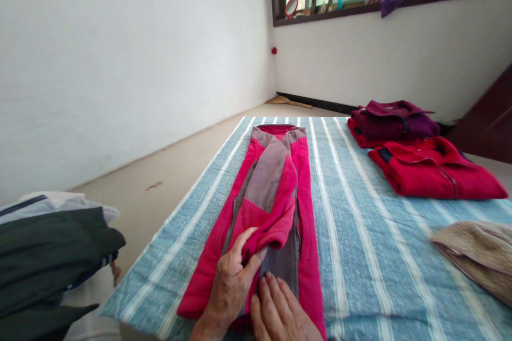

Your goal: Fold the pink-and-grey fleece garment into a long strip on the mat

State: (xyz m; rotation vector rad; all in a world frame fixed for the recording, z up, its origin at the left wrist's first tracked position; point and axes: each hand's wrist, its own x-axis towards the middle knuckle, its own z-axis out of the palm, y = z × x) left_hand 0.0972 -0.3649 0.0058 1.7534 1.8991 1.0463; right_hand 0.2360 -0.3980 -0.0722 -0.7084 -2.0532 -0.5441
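A pink and grey zip jacket [308,213] lies on the striped blue cloth, its sides folded inward into a long narrow shape, with the collar at the far end. One sleeve [266,183] lies along its middle, and its cuff end is raised toward me. My left hand [232,277] pinches that cuff end between thumb and fingers. Just right of it, my right hand [282,311] rests flat on the grey part of the jacket near its lower edge, fingers stretched out. The lower hem is partly hidden behind both hands.
A folded red jacket [436,173] and a folded purple jacket [396,121] lie at the back right. A beige knitted item [480,247] sits at the right edge. Dark clothes [52,255] are piled at the left. Beneath the pink jacket spreads the striped cloth [356,271].
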